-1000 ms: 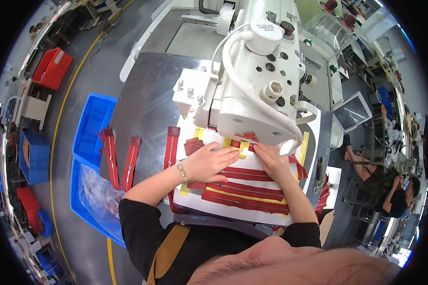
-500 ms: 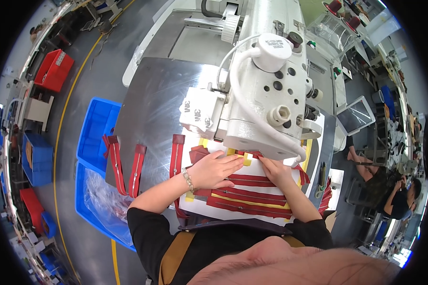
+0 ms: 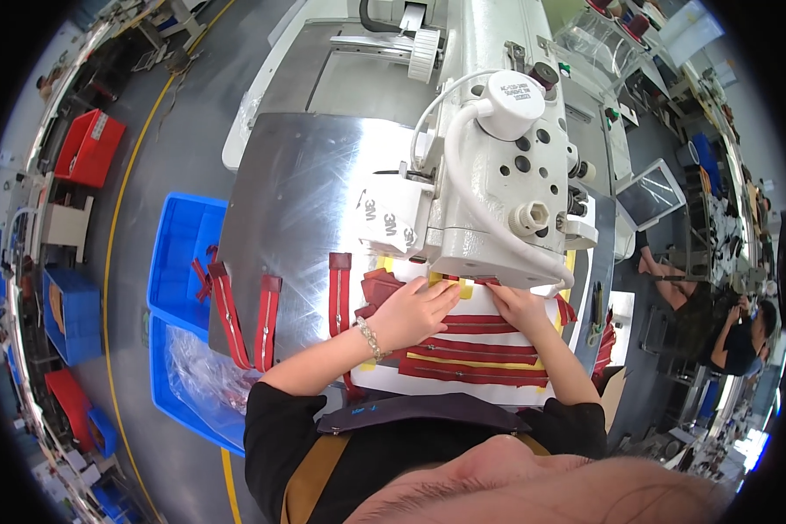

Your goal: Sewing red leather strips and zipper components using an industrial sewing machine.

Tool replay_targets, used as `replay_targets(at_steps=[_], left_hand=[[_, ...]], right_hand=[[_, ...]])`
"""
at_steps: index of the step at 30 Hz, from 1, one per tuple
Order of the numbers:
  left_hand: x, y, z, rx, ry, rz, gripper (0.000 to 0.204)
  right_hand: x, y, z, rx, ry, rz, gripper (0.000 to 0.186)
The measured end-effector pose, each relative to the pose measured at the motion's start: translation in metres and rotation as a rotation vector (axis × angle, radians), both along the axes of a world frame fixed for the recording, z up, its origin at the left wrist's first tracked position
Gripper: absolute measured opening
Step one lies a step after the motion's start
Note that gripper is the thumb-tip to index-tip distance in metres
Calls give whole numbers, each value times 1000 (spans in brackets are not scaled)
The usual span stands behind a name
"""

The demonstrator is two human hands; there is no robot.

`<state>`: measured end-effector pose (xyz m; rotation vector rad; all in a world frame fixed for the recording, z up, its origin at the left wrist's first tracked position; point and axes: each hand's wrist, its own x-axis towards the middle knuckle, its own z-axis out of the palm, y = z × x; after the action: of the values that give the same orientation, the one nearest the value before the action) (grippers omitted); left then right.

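Note:
Under the head of a white sewing machine (image 3: 476, 229), both my hands lie at the work. My left hand (image 3: 410, 316) rests with its fingers stretched out, the tips at a yellow piece (image 3: 465, 290) beside folded red fabric (image 3: 378, 288). From the other side my right hand (image 3: 517, 307) reaches in, fingers extended and pressing down close to a strip of red fabric by the yellow piece. What lies under its fingertips is partly hidden. Nearer me, several red zipper strips (image 3: 472, 351) lie crosswise on a white sheet with yellow bands.
More red zippers (image 3: 269, 319) lie on the metal table (image 3: 279, 192) at left. Two blue bins (image 3: 183, 258) stand beyond its left edge, one holding clear plastic. Scissors (image 3: 595, 332) lie at the right edge. A screen (image 3: 651, 199) stands farther right; a seated person (image 3: 747, 336) is beyond.
The whole view has shifted slightly, so the machine and table appear farther right. My left thumb has drawn in toward the other fingers. Both hands stay at the yellow piece.

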<state>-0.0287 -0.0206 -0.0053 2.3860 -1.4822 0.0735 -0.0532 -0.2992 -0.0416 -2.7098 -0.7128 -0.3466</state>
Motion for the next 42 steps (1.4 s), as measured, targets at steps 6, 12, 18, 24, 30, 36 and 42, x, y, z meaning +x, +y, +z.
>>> replay_targets(at_steps=[6,12,18,24,30,36,42], left_hand=[[-5,1,-2,-19,5,26,55],[-3,2,-2,-43,25,38,57],[-2,1,3,-15,-1,24,60],[-3,-3,9,51,-30,25,60],[-9,-5,18,89,43,58,62],[-17,-10,20,108,86,125,66],[-30,-14,19,106,157,197,69]], right_hand=[[3,6,11,0,-22,23,37],[6,12,20,9,-76,46,31],[9,18,32,78,-76,55,28],[13,16,30,77,-108,104,29],[11,13,28,41,-119,105,33],[14,10,26,39,-117,120,33],[13,12,28,-81,-150,90,32]])
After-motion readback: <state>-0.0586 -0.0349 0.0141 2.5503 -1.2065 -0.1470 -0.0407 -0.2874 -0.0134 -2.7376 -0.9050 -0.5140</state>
